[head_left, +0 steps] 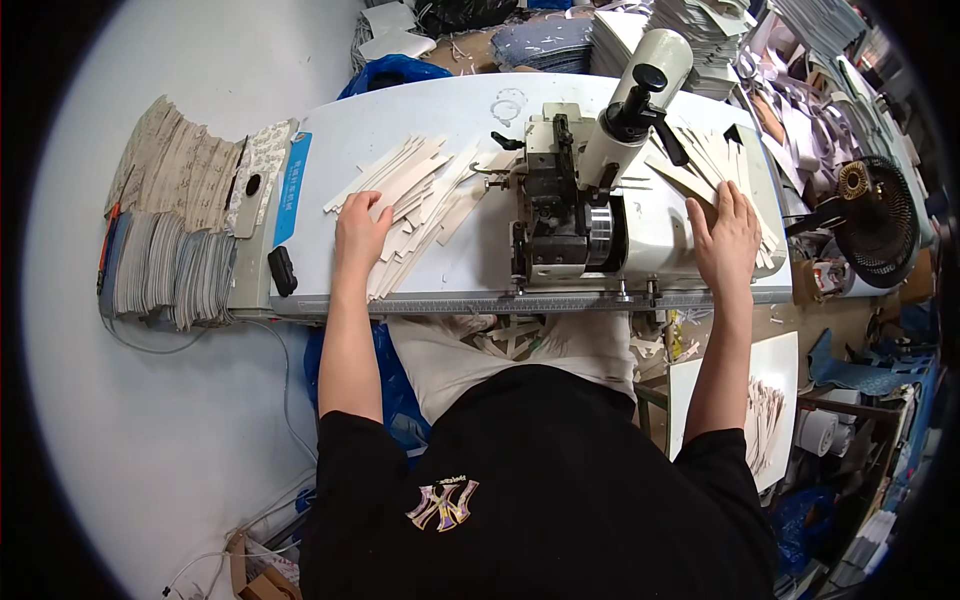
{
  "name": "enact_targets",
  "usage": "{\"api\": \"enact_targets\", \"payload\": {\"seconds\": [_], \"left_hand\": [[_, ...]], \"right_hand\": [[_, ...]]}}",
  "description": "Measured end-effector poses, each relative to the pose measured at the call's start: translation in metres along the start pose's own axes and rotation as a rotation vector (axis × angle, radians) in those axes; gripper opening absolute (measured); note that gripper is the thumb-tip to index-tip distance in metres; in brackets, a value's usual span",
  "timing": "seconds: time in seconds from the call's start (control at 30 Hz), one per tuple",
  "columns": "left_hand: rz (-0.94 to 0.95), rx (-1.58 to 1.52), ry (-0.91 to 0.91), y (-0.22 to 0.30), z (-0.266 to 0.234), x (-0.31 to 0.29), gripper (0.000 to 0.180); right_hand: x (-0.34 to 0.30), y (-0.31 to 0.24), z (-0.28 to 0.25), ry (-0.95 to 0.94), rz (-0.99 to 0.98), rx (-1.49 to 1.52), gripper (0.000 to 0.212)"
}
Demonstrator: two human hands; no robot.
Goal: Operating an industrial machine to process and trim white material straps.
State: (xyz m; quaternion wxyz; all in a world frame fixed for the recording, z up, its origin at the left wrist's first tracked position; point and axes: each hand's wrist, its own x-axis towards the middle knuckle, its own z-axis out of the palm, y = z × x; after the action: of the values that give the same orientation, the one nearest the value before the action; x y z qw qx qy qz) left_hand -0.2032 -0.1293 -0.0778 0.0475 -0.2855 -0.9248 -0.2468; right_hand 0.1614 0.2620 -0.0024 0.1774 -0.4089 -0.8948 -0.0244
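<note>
Long narrow beige strips (415, 190) lie in a loose, fanned pile on the white table, left of the machine. My left hand (362, 235) rests at the near left edge of this pile, its fingers bent and the thumb apart from them; no grip on a strip shows. Between my hands stands a cream and black bench machine (560, 240) with a shiny steel drum. More beige strips (697, 180) lie across its right side. Over these my right hand (728, 240) is laid with fingers stretched out, touching the strips near their middle.
Stacked grey fabric pieces (172, 270) and patterned beige pieces (180, 160) stand at the far left. A black fan (878, 220) is on the right. Below it, a white board (690, 385) bears more strips. A small black object (283, 271) sits at the table's left edge.
</note>
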Motion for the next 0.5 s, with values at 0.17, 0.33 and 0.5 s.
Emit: {"api": "enact_targets", "payload": {"seconds": [0.17, 0.33, 0.5], "left_hand": [[-0.037, -0.521, -0.083, 0.059, -0.055, -0.018, 0.031], [0.215, -0.708, -0.305, 0.118, -0.109, -0.045, 0.035], [0.408, -0.565, -0.459, 0.161, -0.108, -0.052, 0.034]], "right_hand": [[-0.013, -0.010, -0.018, 0.265, -0.118, -0.023, 0.059], [-0.052, -0.090, -0.065, -0.163, -0.320, 0.931, 0.024], [-0.064, -0.092, -0.039, -0.841, -0.098, 1.587, 0.023]]}}
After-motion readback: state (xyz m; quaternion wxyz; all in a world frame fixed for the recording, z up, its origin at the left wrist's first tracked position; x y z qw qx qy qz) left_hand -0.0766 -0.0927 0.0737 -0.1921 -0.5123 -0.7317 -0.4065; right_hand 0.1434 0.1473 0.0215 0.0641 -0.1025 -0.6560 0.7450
